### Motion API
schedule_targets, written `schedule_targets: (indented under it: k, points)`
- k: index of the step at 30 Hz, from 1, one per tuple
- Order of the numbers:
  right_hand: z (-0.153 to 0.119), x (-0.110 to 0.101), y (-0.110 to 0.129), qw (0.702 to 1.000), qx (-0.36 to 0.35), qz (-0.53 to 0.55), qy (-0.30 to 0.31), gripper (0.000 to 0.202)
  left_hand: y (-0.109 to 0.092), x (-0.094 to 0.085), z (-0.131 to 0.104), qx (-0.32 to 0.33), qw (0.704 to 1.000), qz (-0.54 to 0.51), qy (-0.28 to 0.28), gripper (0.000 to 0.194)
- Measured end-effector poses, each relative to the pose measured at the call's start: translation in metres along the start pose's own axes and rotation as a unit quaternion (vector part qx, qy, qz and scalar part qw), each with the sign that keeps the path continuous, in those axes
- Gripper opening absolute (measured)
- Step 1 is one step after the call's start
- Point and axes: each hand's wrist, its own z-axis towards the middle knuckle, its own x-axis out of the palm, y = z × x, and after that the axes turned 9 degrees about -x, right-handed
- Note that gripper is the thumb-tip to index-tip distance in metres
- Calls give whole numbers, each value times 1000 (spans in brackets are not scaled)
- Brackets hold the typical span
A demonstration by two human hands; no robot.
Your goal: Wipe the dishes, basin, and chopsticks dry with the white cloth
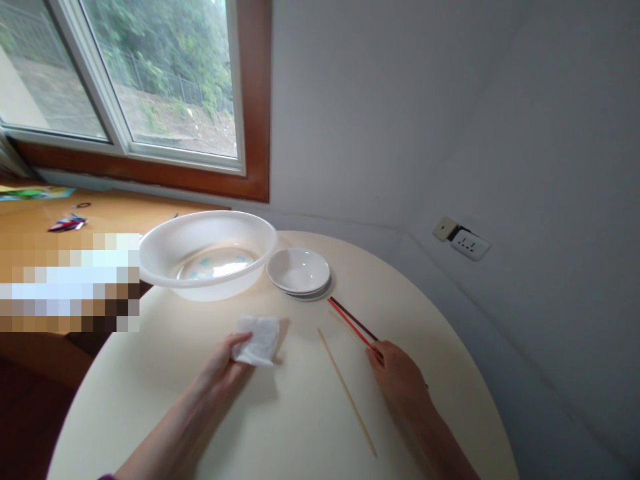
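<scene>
A folded white paper tissue (261, 341) is held between the thumb and fingers of my left hand (231, 363), just over the table. My right hand (399, 371) is closed round a dark brown and a red chopstick (353, 321), whose tips point up and left. Beneath them a thin pale line shows, perhaps another chopstick, mostly hidden. Between my hands, one pale wooden chopstick (347, 393) lies slantwise on the table. Small white bowls (299, 272) sit stacked beyond the chopstick tips.
A large translucent basin (210, 288) stands at the back left of the round cream table (300, 440). Left of it is a wooden desk (120, 208) with a bunch of coloured items (69, 223). Wall sockets (470, 245) are at right; a window (170, 73) is behind.
</scene>
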Motion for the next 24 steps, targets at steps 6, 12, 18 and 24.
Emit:
schedule_targets:
  k: [6, 12, 18, 24]
  points:
    - [-1, -4, 4, 996, -40, -64, -54, 14, 1, 3, -5, 14, 998, 46, 28, 28]
    - [-12, -7, 35, 994, -103, 12, 15, 21, 2, 4, -4, 19, 1000, 19, 12, 19]
    - [-23, -3, 56, 987, -123, 7, 106, 12, 1, 8, -6, 10, 1000, -18, 5, 28]
    - [-31, 8, 62, 985, -114, -80, 99, 18, 2, 7, -10, 15, 999, -11, 31, 32]
